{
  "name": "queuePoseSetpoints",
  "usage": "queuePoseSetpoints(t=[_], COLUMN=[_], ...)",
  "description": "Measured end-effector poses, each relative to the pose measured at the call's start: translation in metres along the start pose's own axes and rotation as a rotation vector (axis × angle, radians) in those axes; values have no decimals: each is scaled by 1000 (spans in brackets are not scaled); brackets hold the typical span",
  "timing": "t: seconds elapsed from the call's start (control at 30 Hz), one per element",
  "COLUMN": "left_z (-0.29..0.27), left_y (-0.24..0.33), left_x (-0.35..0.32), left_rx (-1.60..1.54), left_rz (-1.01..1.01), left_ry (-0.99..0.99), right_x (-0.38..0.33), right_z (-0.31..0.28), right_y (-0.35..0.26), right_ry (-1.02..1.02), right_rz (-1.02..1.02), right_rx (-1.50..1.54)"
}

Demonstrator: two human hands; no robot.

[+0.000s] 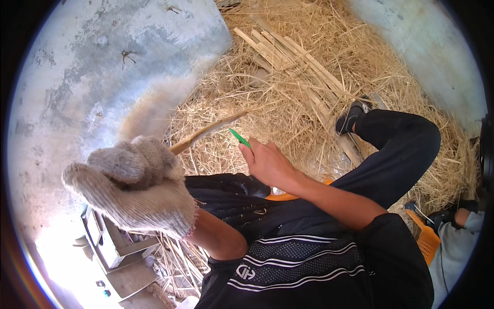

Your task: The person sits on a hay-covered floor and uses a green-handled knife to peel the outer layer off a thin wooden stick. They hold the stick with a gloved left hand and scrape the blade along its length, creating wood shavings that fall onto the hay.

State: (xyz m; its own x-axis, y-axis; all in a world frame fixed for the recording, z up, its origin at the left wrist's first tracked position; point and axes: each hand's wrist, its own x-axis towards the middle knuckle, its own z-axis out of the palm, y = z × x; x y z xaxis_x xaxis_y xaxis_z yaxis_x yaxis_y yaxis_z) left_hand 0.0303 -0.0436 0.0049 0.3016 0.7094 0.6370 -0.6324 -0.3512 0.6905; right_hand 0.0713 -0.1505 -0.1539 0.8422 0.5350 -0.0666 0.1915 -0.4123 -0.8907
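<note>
My left hand (136,188), in a knitted off-white work glove, is raised on the left with its fingers curled closed. A thin split bamboo strip (208,130) runs out from behind that glove toward the upper right; the part at the fingers is hidden. My bare right hand (272,164) is closed around a slim green tool with a ridged body (240,138). Its green end points up and left, just below the strip and apart from it in the picture. Whether the tool has a blade is hidden by the hand.
Pale shavings (370,56) cover the floor, with a bundle of split bamboo strips (298,56) on them. Grey concrete (170,31) rises at upper left. A framed box (116,242) stands at lower left. Another person's sleeve (458,257) and an orange plastic seat (428,243) are at right.
</note>
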Motion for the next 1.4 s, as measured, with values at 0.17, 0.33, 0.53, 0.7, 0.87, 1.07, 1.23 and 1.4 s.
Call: queuePoseSetpoints(t=[0.17,0.33,0.53,0.7,0.87,1.07,1.23,1.4], left_z=[0,2,-5,-13,-28,-23,-23,-16], left_y=[4,2,4,0,1,-1,0,-2], left_x=[-3,-2,0,4,9,8,5,4], left_rx=[-21,0,-60,-63,-151,-108,-114,-122], left_rz=[-11,-18,-45,-53,-97,-47,-31,-31], left_ry=[26,28,-46,-80,-201,-225,-211,-191], right_x=[-17,1,0,6,2,6,2,3], right_z=[-5,9,-17,7,-1,9,-10,13], right_y=[-24,23,-25,-1,-19,10,-20,21], right_ry=[-3,4,-91,-76,-53,-35,-66,24], right_rz=[-134,-70,-90,44,-83,45,-60,-104], right_rx=[4,-75,-44,2,-96,-41,-44,-67])
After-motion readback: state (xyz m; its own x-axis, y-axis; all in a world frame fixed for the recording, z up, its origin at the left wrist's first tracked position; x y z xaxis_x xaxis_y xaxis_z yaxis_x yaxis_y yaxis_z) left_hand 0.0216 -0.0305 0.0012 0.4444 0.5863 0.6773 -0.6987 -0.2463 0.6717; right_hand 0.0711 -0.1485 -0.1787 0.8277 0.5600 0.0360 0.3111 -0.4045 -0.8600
